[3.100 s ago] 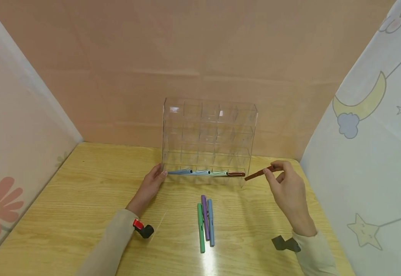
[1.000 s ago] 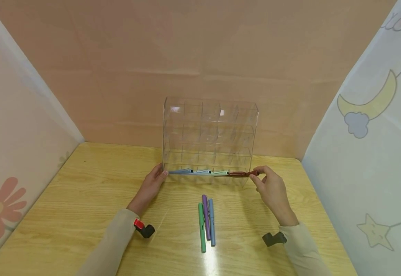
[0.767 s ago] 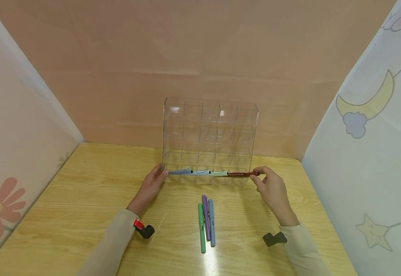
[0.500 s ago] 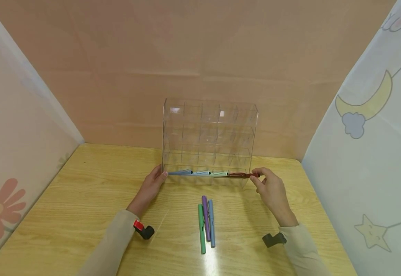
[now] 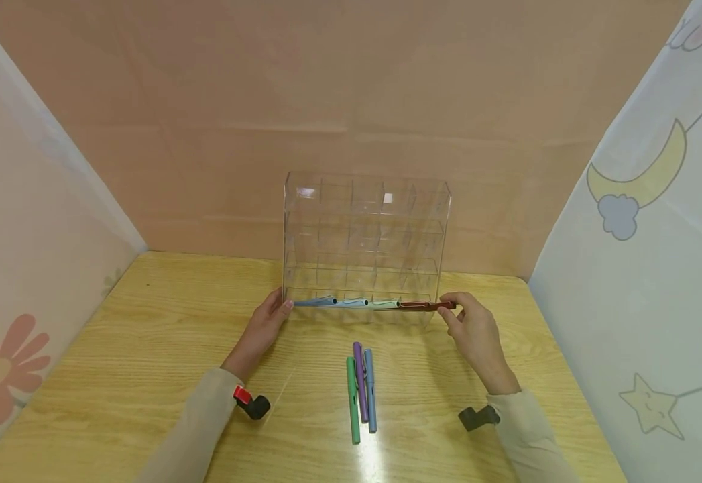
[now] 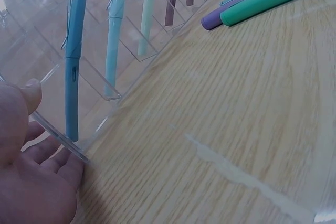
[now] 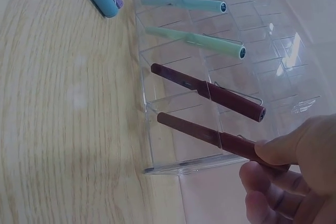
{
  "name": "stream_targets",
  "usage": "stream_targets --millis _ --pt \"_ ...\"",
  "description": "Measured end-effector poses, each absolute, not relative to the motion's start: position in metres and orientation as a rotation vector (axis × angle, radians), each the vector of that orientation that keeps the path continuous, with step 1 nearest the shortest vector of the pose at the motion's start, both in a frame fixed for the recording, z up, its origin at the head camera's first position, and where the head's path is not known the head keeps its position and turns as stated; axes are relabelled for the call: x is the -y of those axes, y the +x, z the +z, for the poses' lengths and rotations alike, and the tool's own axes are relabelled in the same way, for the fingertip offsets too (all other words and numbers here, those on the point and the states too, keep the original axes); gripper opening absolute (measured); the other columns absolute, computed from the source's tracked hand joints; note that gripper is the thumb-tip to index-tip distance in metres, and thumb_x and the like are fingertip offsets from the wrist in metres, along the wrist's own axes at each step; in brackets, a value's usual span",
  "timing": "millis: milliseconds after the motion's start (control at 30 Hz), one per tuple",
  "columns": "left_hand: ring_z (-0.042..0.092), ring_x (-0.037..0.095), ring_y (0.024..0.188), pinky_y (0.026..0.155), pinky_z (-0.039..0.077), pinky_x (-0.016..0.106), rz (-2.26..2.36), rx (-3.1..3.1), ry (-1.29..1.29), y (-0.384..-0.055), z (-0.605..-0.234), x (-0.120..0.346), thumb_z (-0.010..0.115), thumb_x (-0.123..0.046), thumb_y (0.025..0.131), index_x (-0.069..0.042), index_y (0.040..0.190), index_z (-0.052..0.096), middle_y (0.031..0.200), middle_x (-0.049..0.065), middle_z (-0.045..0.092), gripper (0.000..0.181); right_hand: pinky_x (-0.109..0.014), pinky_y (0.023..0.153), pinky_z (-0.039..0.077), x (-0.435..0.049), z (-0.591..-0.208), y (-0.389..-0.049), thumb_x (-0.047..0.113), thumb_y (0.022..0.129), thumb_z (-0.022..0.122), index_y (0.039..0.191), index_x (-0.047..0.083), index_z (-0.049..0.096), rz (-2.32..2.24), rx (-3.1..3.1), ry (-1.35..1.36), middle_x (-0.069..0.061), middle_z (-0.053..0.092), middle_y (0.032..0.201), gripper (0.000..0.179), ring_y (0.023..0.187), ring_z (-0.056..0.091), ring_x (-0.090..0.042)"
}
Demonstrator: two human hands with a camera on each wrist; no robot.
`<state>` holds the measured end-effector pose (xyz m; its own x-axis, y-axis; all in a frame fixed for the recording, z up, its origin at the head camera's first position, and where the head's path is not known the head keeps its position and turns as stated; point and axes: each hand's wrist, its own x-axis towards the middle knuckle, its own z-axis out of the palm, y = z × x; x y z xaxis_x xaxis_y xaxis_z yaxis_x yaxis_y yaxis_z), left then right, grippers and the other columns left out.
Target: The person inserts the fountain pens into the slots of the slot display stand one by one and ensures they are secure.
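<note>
Right hand (image 7: 299, 171) pinches a slim dark red pen with a metal clip (image 7: 197, 131) by its cap, barrel end aimed at 10 o'clock in the right wrist view, sitting in the end slot of a clear plastic slotted rack (image 5: 365, 231). Runs about parallel to a second dark red pen (image 7: 226, 97). Left hand (image 5: 263, 329) is farther off, gripping the rack's 9 o'clock side. Fingers partly cover the cap; see-through walls, so can't tell if the barrel end touches anything.

I lose the tops of the pale blue pen (image 6: 114, 30) and mint pen (image 6: 146, 15) at the left wrist view's edge, and the right hand (image 7: 316, 166) hides part of its maroon pen (image 7: 193, 129).
</note>
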<state>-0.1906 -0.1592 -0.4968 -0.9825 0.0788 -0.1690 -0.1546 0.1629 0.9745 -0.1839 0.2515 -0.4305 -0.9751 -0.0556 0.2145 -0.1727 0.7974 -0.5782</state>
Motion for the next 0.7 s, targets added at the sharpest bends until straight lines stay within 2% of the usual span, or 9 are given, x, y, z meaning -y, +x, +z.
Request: stream_targets --millis 100,333,700 --pt "0.020 0.035 0.167 0.136 0.020 0.055 1.922 -2.253 -0.072 -0.1907 -0.4973 0.1593 0.045 -0.038 0.116 -0.007 0.171 0.016 0.179 0.018 0.021 0.070 -0.024 0.042 0.037 -0.2514 -0.4318 -0.1844 0.013 0.104 0.070 0.131 0.003 0.067 0.936 2.786 0.194 -0.016 0.073 0.093 0.028 0.052 0.055 -0.010" --pt "0.021 0.036 0.167 0.135 0.022 0.055 1.913 -2.269 -0.070 -0.1904 -0.4975 0.1587 0.045 -0.038 0.116 -0.007 0.172 0.015 0.178 0.019 0.021 0.071 -0.024 0.042 0.037 -0.2510 -0.4332 -0.1851 0.011 0.103 0.071 0.135 0.002 0.064 0.949 2.777 0.185 -0.012 0.067 0.069 0.033 0.049 0.049 -0.011" --pt "0.018 0.038 0.167 0.136 0.020 0.055 1.898 -2.285 -0.057 -0.1915 -0.4952 0.1593 0.045 -0.034 0.117 -0.005 0.171 0.013 0.178 0.021 0.018 0.070 -0.024 0.043 0.037 -0.2512 -0.4318 -0.1863 0.011 0.103 0.071 0.135 0.003 0.063 0.937 2.781 0.187 -0.010 0.068 0.069 0.034 0.050 0.050 -0.012"
